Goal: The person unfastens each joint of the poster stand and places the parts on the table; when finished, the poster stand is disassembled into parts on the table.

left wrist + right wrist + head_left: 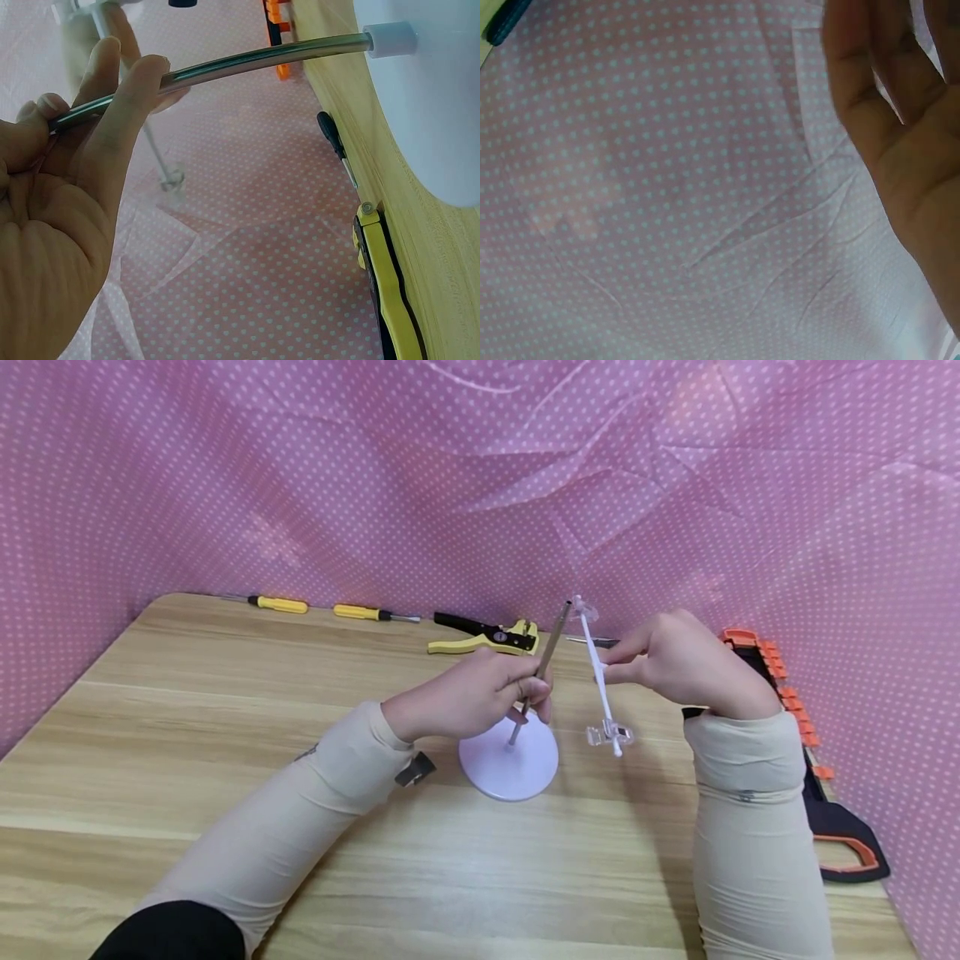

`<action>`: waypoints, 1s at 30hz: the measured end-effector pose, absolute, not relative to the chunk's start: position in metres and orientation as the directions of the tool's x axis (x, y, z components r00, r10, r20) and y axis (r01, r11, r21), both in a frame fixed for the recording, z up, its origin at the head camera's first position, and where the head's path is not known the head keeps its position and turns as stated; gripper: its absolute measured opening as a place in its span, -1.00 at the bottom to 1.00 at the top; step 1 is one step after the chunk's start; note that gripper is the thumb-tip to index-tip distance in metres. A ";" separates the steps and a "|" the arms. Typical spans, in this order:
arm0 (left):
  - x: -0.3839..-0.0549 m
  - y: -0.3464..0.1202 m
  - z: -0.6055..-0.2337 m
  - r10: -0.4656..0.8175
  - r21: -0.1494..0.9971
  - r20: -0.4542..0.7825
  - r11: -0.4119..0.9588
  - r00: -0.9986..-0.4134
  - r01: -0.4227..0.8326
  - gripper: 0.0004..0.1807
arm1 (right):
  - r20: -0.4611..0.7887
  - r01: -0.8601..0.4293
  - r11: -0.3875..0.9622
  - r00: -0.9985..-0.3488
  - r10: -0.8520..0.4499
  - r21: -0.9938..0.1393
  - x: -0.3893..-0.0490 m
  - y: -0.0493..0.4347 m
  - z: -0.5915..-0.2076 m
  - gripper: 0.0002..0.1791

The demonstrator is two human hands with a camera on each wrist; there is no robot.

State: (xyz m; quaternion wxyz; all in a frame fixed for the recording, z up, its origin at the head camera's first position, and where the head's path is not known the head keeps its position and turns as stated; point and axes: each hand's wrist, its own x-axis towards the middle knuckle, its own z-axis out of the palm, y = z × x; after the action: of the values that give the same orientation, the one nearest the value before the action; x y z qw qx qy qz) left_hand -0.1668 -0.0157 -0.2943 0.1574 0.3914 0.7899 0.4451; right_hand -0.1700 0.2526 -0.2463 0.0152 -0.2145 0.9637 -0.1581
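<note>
A metal tube (553,643) rises from a white round base (510,768) that stands on the table. My left hand (480,693) grips the tube partway up, with its thumb and fingers round it. In the left wrist view the tube (277,56) looks slightly bent and its lower end sits in a white collar (394,39). My right hand (667,664) pinches a thin white rod (602,681) near its middle, beside the tube's top. Clear plastic clips (611,732) sit at both ends of the rod. The right wrist view shows part of the hand (907,150), without the rod.
Along the table's back edge lie two yellow-handled screwdrivers (281,604), a yellow and black wire stripper (495,637) and a dark-handled tool (600,642). A black and orange tool (840,835) lies by the right edge. A pink dotted curtain (450,485) hangs behind.
</note>
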 end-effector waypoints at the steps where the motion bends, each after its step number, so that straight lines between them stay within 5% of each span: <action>1: -0.167 -0.015 -0.294 0.759 0.826 0.100 0.297 -0.644 0.478 -0.78 | 0.028 -0.411 0.859 -0.906 -0.423 -0.304 -0.171 0.252 -0.247 -0.89; 30: -0.167 -0.016 -0.295 0.760 0.826 0.093 0.301 -0.643 0.476 -0.78 | -0.160 -0.302 0.880 -0.911 -0.380 -0.366 -0.204 0.265 -0.280 -0.76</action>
State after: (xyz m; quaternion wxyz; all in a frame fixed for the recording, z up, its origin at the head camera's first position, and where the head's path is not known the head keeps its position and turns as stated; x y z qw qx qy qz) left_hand -0.1673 -0.0155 -0.2946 0.1607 0.3909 0.7905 0.4432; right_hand -0.2041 0.2654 -0.2802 0.1142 -0.1771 0.9628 -0.1689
